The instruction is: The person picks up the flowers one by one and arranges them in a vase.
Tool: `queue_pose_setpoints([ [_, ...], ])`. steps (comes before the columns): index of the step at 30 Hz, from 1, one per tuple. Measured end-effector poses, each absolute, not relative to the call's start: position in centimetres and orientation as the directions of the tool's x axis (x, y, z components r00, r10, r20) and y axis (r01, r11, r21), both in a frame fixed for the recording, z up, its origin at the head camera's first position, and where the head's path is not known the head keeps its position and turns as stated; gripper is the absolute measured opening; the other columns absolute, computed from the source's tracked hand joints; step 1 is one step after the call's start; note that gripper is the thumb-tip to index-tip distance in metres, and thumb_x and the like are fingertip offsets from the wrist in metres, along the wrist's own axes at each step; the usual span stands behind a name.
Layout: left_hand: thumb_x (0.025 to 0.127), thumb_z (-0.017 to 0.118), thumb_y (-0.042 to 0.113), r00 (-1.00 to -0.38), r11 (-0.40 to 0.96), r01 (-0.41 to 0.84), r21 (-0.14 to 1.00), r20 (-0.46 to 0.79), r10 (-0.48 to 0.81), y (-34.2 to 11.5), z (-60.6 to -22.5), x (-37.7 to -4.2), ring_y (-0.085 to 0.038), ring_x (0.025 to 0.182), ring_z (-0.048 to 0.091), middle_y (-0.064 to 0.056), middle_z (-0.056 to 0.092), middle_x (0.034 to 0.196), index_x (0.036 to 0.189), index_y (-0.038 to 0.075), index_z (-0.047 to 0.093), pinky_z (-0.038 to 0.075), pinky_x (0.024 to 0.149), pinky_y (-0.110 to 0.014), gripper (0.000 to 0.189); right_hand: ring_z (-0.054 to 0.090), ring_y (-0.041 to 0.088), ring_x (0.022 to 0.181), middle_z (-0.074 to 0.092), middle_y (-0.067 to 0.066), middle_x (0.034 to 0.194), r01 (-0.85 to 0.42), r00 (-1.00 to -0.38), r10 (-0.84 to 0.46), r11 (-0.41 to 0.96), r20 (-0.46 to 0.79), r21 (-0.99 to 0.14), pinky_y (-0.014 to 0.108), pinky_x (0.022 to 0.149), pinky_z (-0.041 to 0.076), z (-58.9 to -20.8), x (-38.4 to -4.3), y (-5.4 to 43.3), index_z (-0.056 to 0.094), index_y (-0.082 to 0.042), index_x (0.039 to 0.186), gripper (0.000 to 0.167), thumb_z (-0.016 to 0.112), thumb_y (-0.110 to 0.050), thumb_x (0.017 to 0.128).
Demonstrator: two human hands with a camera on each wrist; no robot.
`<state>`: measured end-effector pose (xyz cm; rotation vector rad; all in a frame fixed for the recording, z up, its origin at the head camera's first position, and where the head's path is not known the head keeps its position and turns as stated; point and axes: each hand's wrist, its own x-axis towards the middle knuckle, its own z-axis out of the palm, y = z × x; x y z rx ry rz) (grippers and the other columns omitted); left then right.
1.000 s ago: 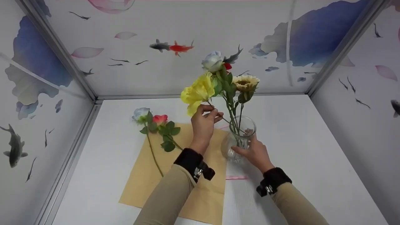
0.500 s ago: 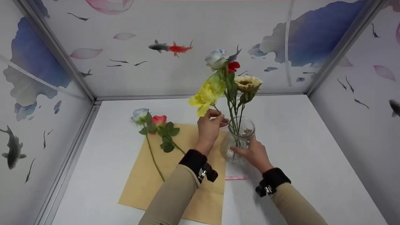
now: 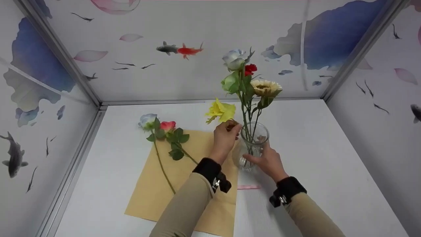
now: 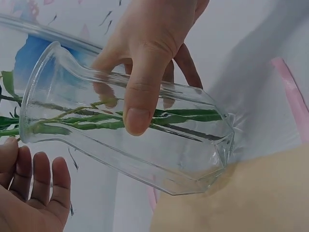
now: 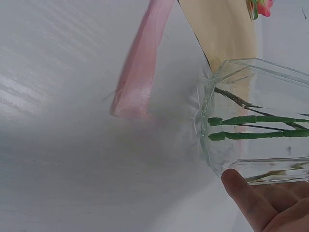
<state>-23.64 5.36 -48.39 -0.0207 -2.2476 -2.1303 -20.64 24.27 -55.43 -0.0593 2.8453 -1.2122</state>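
Observation:
A clear glass vase (image 3: 247,149) stands upright on the white table, and several stems rise out of it. My right hand (image 3: 270,161) grips its side; in the left wrist view the thumb (image 4: 138,108) lies across the glass. Beside the rim, my left hand (image 3: 227,138) pinches the stem of a yellow flower (image 3: 222,111), whose bloom leans left of the vase. Green stems (image 5: 256,135) reach the lower part inside the glass. Above the rim are a pale blue rose (image 3: 235,59), a green bloom (image 3: 231,83), a red flower (image 3: 250,69) and a cream sunflower (image 3: 265,88).
Brown paper (image 3: 144,194) lies left of the vase. A pale blue flower (image 3: 148,121) and a pink rose (image 3: 168,125) lie there, their stems over the paper. A pink ribbon (image 5: 142,72) runs by the vase's base. Printed walls (image 3: 210,79) enclose the table.
My left hand has moved right and slightly down toward the rim, drawing the yellow flower lower. The other blooms have shifted a little right. My right hand keeps its grip on the vase.

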Motion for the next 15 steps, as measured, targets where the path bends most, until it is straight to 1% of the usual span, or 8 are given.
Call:
queue_pose_setpoints([
  [3,0.1,0.068,0.02,-0.999,0.024,0.036,0.999,0.036,-0.003,5.3,-48.5,-23.5,-0.023,0.083,0.066,-0.006,0.066,0.091,0.105,0.006,0.072,0.06,0.081,-0.044,0.015,0.056,0.047,0.128,0.057,0.031,0.14,-0.016,-0.998,-0.052,0.692,-0.028,-0.722,0.059,0.102,0.047,-55.5,-20.7,24.3,0.025,-0.009,0.157,0.108,0.081,-0.059,0.081],
  [6,0.101,0.068,0.02,-0.999,0.002,0.032,0.999,0.032,0.014,5.2,-48.6,-23.4,-0.023,0.08,0.065,-0.004,0.063,0.088,0.105,0.005,0.071,0.06,0.077,-0.04,0.016,0.057,0.047,0.127,0.057,0.031,0.139,-0.02,-0.998,-0.054,0.689,-0.023,-0.724,0.058,0.102,0.047,-55.6,-20.6,24.3,0.025,-0.009,0.156,0.107,0.081,-0.059,0.081],
  [10,0.101,0.067,0.02,-0.999,-0.001,0.014,1.0,0.014,0.045,4.8,-48.9,-23.2,-0.028,0.081,0.067,-0.005,0.062,0.087,0.104,0.004,0.071,0.06,0.073,-0.034,0.016,0.058,0.047,0.125,0.058,0.032,0.137,-0.033,-0.998,-0.059,0.685,-0.011,-0.728,0.059,0.101,0.048,-55.6,-20.6,24.3,0.027,-0.009,0.155,0.104,0.081,-0.058,0.081],
  [13,0.101,0.067,0.021,-0.998,0.023,-0.008,1.0,-0.01,0.062,4.3,-49.2,-23.1,-0.034,0.085,0.069,-0.008,0.064,0.089,0.104,0.006,0.071,0.059,0.072,-0.03,0.016,0.059,0.047,0.124,0.059,0.032,0.137,-0.043,-0.998,-0.062,0.683,0.0,-0.729,0.059,0.101,0.048,-55.6,-20.7,24.3,0.027,-0.009,0.155,0.104,0.082,-0.057,0.081],
  [15,0.101,0.067,0.022,-0.998,0.046,-0.018,0.999,-0.021,0.066,4.0,-49.3,-23.1,-0.031,0.083,0.069,-0.01,0.065,0.09,0.104,0.007,0.071,0.059,0.071,-0.029,0.016,0.059,0.047,0.124,0.059,0.032,0.136,-0.045,-0.998,-0.064,0.684,0.002,-0.728,0.059,0.1,0.048,-55.6,-20.7,24.3,0.027,-0.009,0.155,0.104,0.082,-0.057,0.081],
])
